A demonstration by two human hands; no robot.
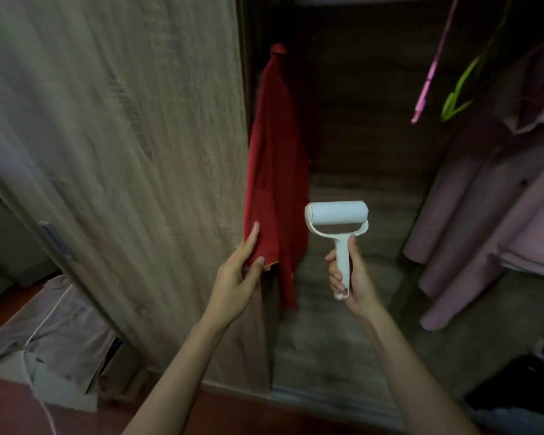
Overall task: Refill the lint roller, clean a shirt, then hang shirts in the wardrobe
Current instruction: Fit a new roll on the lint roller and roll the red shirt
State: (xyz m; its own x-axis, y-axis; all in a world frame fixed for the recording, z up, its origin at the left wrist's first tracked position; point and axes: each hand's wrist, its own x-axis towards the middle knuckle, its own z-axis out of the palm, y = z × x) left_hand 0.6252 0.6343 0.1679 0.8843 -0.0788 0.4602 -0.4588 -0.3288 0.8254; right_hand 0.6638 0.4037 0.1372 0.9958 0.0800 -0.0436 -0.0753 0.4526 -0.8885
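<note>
Red shirt: the red fabric shirt [277, 152] hangs limp from a point high at the left of the open wardrobe. It is just beside the pale wood-grain sliding door [123, 152] and falls in long soft folds.
Left hand: the left hand [236, 284] pinches the shirt's lower edge between thumb and fingers, with the index finger laid along the cloth.
Lint roller: the white plastic lint roller [338, 215] is held upright just right of the shirt, apart from it. It has a smooth white cylinder on a forked yoke and a slim straight handle.
Right hand: the right hand [352, 277] is wrapped round that handle, thumb up near the yoke.
Handling, shirt: probably light and floppy, likely to swing or bunch under the roller. Keeping the hem pulled taut looks the sensible hold.
Handling, roller: likely light and rigid. The sheet surface is presumably tacky, so the handle is the place to grip.
Nearby: dusty-pink shirts [500, 215] hang at the right, near a pink hanger [427, 80] and a green hanger [459, 89].
</note>
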